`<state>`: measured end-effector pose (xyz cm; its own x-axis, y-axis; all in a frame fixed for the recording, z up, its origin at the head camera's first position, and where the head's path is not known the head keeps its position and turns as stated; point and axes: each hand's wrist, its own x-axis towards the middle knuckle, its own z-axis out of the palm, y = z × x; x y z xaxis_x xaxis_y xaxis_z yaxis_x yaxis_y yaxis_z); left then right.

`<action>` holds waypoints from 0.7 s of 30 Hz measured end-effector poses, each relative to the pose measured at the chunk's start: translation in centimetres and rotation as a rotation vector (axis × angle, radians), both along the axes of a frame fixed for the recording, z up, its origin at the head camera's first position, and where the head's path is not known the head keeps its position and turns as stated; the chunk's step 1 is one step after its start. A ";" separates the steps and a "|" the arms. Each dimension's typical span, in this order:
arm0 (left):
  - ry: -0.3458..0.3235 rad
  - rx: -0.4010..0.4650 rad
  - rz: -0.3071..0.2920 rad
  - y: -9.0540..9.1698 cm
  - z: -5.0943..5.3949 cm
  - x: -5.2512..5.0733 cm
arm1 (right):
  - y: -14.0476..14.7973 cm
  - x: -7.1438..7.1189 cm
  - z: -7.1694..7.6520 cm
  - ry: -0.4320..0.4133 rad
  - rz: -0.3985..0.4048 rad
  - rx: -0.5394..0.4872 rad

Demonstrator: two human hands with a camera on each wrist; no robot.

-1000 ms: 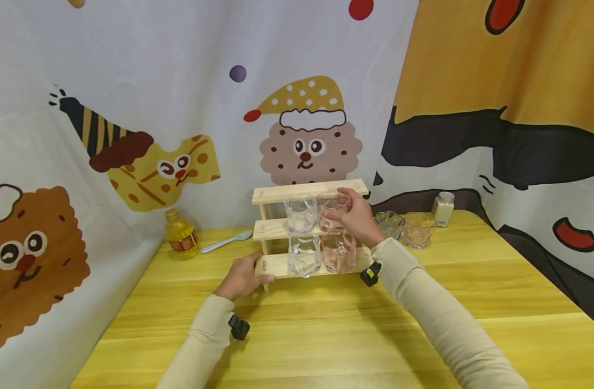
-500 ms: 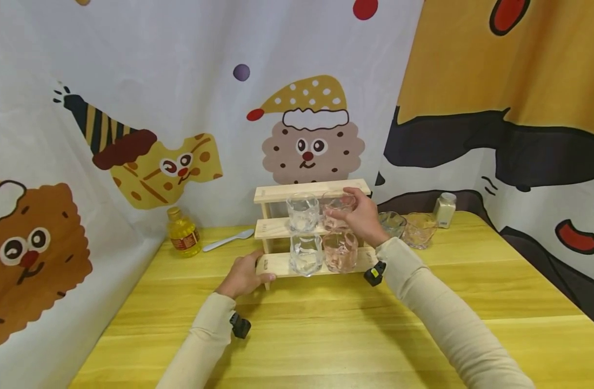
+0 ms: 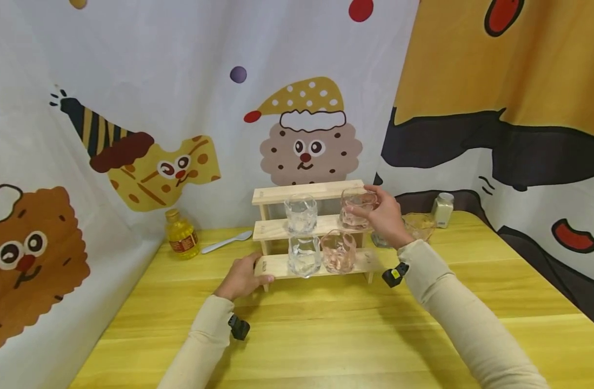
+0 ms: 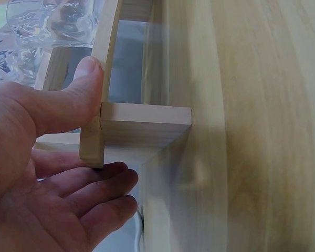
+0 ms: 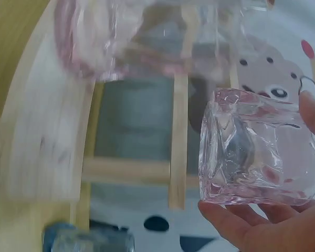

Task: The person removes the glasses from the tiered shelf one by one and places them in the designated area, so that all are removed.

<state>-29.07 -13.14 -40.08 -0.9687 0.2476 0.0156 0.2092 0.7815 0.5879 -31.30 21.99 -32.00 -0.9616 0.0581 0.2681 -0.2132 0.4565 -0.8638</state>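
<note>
A three-tier wooden rack (image 3: 308, 192) stands on the table. My left hand (image 3: 240, 276) grips the left end of its lowest board, thumb (image 4: 86, 68) on top and fingers beneath. With my right hand (image 3: 386, 216) I hold a pink-tinted glass (image 3: 359, 209) at the middle tier's right end, thumb on one side and fingers on the other. In the right wrist view, a narrow gap shows between this glass (image 5: 260, 149) and the board. To its left, a clear glass (image 3: 300, 213) sits on the middle tier. Another clear glass (image 3: 304, 256) and a second pink glass (image 3: 339, 251) occupy the lowest tier.
Behind my right hand are a partly hidden bluish glass (image 3: 381, 240), an amber-pink glass (image 3: 420, 224) and a white-capped jar (image 3: 442, 209). A yellow oil bottle (image 3: 181, 233) and a pale spoon (image 3: 227, 241) lie left of the rack, against the printed curtain (image 3: 189, 81).
My right hand has carried the pink glass to the right along the middle tier, widening its distance from the clear glass. My left hand keeps its grip on the rack.
</note>
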 end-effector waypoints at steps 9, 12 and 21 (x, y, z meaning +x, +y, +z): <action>0.005 0.015 0.001 -0.2 0.0 -0.1 | 4.4 1.7 -0.3 -0.001 -0.062 0.041; 0.004 0.019 -0.006 -0.1 0.0 0.0 | 6.1 2.4 -0.6 -0.017 -0.069 0.036; -0.005 0.011 -0.002 -0.1 0.3 0.0 | 10.3 3.4 -1.6 -0.042 -0.111 0.031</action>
<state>-29.10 -13.26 -39.73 -0.9682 0.2497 0.0139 0.2082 0.7743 0.5975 -27.86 32.26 -33.56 -0.9601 0.1574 0.2311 -0.1237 0.5020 -0.8560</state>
